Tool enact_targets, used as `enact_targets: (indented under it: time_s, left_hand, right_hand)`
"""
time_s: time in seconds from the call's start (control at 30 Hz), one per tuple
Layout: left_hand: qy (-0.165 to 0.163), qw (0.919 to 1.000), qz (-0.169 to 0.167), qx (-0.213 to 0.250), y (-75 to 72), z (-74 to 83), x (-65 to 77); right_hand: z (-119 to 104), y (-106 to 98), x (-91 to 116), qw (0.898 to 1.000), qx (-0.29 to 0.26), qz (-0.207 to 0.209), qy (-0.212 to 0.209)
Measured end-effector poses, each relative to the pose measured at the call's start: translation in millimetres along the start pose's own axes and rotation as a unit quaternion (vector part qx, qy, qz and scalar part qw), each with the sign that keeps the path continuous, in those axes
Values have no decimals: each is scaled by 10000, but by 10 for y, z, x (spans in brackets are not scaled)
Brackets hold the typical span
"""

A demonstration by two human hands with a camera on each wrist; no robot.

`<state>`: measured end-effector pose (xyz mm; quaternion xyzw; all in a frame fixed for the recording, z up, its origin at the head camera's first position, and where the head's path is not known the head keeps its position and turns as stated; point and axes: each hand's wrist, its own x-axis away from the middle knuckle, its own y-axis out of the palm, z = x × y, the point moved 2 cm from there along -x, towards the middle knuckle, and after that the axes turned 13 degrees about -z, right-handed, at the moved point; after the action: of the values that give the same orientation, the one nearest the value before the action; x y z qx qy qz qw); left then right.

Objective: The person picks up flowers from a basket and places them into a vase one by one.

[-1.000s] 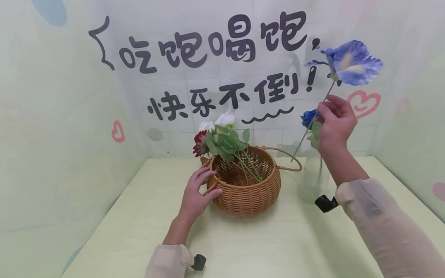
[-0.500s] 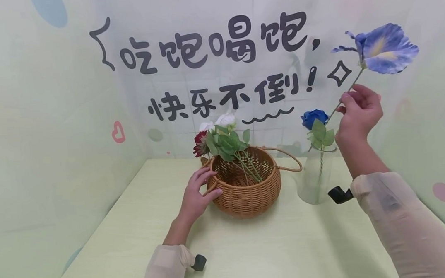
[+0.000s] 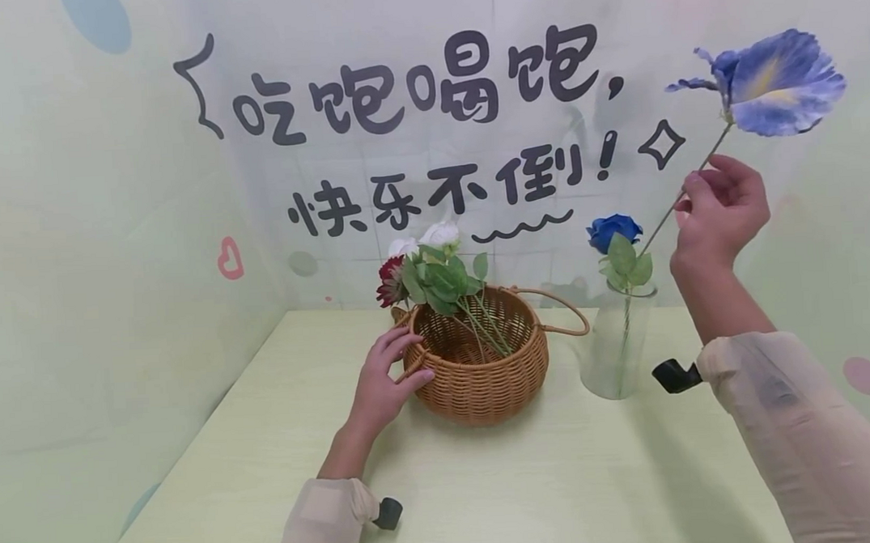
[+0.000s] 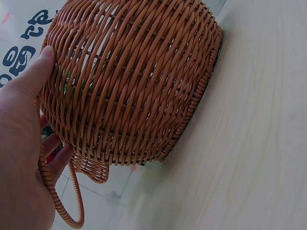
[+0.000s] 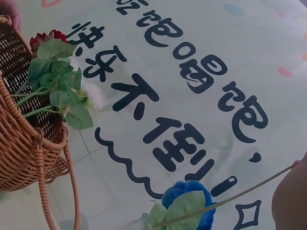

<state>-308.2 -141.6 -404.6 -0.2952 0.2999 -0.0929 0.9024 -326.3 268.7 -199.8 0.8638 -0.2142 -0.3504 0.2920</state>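
Observation:
My left hand (image 3: 383, 381) grips the left side of the round wicker basket (image 3: 487, 392); the left wrist view has its thumb on the woven wall (image 4: 129, 81). White flowers (image 3: 441, 235) and a dark red flower (image 3: 391, 281) lean out of the basket's left back, their stems inside. Up at the right, my right hand (image 3: 726, 214) pinches the thin stem of a large blue-purple flower (image 3: 787, 84). That stem slants down left to behind the blue rose (image 3: 614, 233) in the glass vase (image 3: 601, 361). Whether its lower end is inside the vase I cannot tell.
Basket and vase stand on a pale table (image 3: 488, 488), the vase right of the basket. One looped basket handle (image 3: 571, 310) juts toward the vase. A printed cloth backdrop (image 3: 366, 31) with large black characters rises behind, and side walls flank the table.
My right hand has moved right and slightly up with the blue-purple flower, away from in front of the blue rose, bringing the rose and vase into fuller view. The left hand stays put.

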Motion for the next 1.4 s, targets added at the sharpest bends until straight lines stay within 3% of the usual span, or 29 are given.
enact_targets:
  time_s: [0.43,0.77,0.87,1.07,1.4]
  left_hand:
    - [-63,10000,-42,-12,16,-6,0]
    - [-112,9999,-15,18,6,3,2]
    - [-101,9999,-6,31,4,4,0]
    - [-61,10000,-2,28,4,2,-3]
    - [32,10000,24,-32,1,1,2]
  right_hand:
    - [328,-320,147,9933,1095,57,352]
    - [515,-471,241,9838,1708,-334,433]
    - [552,-499,264,9751,2118,-446,487]
    - [606,-561,301,9466,3123,-636,481]
    - [638,-609,353,9154,3912,-944,119]
